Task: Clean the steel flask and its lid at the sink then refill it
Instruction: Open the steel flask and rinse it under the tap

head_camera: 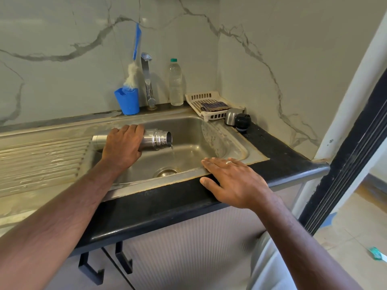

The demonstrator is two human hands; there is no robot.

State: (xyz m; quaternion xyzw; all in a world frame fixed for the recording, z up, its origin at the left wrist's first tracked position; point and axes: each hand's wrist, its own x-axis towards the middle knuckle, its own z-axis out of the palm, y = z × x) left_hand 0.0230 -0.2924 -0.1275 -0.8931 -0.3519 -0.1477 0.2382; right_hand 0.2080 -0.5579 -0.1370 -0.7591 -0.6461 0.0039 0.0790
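The left hand (123, 146) wraps its fingers (134, 130) around the cylindrical brushed-steel flask (156, 139), holding it nearly horizontal over the stainless-steel sink (211, 141); the open mouth points away from the fingers so a thin stream of water drains into the basin, probably emptying the flask. The right hand (234, 181) lies flat, fingers relaxed and holding nothing, on the black counter (293, 162) edge, apparently for support. The steel-and-black lid parts (237, 119) rest beyond those fingertips, beside the white perforated plastic tray (201, 97).
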